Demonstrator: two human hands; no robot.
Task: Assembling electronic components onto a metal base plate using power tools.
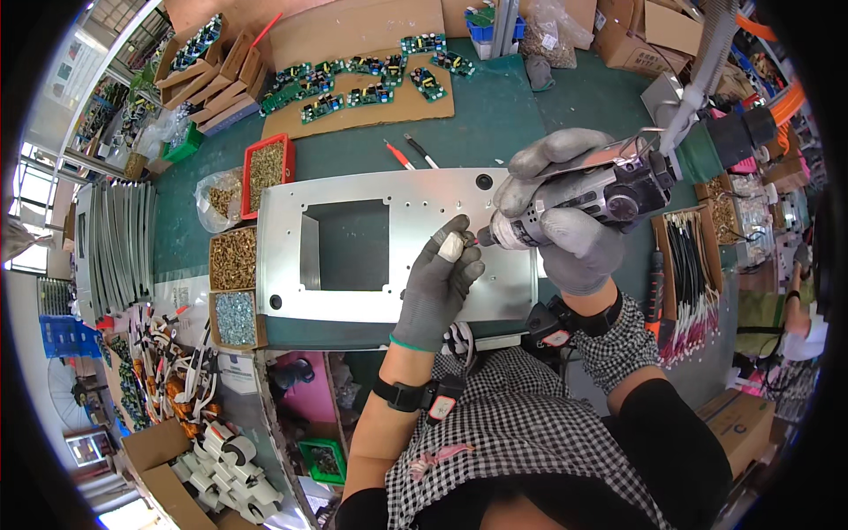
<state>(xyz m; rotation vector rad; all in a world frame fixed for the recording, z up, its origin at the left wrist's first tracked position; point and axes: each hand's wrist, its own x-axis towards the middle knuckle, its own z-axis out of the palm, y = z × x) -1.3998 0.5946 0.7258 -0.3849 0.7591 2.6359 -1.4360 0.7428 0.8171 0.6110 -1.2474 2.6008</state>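
A silver metal panel (pixel 353 307) with a large square cut-out and several small holes lies flat on the green bench. My right hand (pixel 579 252), in a grey glove, wraps round a pneumatic-looking screwdriver (pixel 618 196) held over the panel's right part, its tip pointing left. At that tip, the fingers of my left hand (pixel 433 296) are pinched together; this hand is gloved too, with white wrapping on one finger. Whatever it pinches is too small and covered to make out. Above the panel lie a red pen (pixel 399 156) and a dark pen (pixel 422 152).
Left of the panel are a red tray (pixel 289 168) of small brass parts, a box of brass parts (pixel 233 261) and silver screws (pixel 235 318). Circuit boards (pixel 371 93) lie on cardboard behind. Bundled wires (pixel 693 265) fill a box at right. Stacked metal panels (pixel 119 247) stand far left.
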